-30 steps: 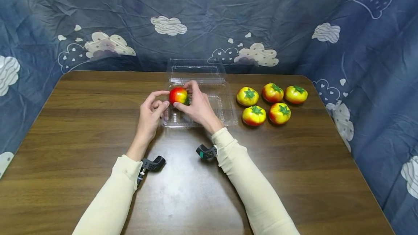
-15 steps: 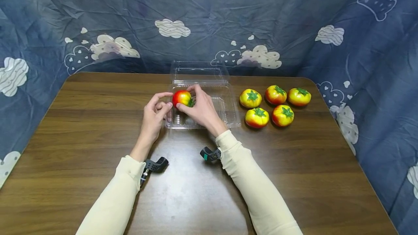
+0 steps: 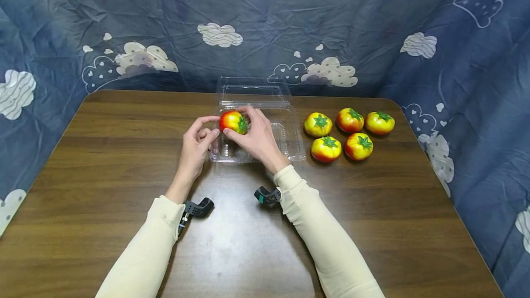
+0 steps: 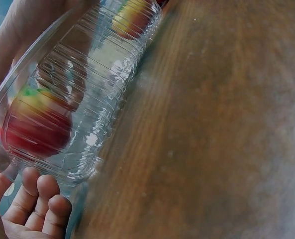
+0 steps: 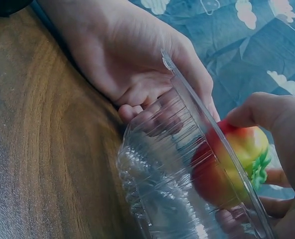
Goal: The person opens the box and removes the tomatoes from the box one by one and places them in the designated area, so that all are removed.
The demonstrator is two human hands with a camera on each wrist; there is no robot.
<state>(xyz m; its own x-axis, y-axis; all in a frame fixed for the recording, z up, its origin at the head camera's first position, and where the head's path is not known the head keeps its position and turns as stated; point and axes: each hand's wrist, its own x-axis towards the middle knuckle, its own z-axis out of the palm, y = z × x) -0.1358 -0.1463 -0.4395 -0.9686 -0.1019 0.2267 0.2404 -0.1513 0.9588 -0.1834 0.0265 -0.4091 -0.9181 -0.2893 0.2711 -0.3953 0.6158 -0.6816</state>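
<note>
over clear box (image 3: 290, 144): right hand (image 3: 256, 139) pinches tomato (image 3: 233, 122) (calyx rightward); left hand (image 3: 193, 146) loosely curled.

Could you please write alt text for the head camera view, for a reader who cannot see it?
A person's right hand holds a red-and-yellow tomato over an open clear plastic clamshell box, while the left hand steadies the box's left edge. Five more tomatoes sit to the right on a brown wooden table.

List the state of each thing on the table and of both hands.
Clear clamshell container: open, lid tipped back.
Held tomato: pinched by the right hand, over the container's left end.
Five loose tomatoes: upright on the table, outside the container.
Right hand: gripping the tomato.
Left hand: at the container's left edge.
</note>
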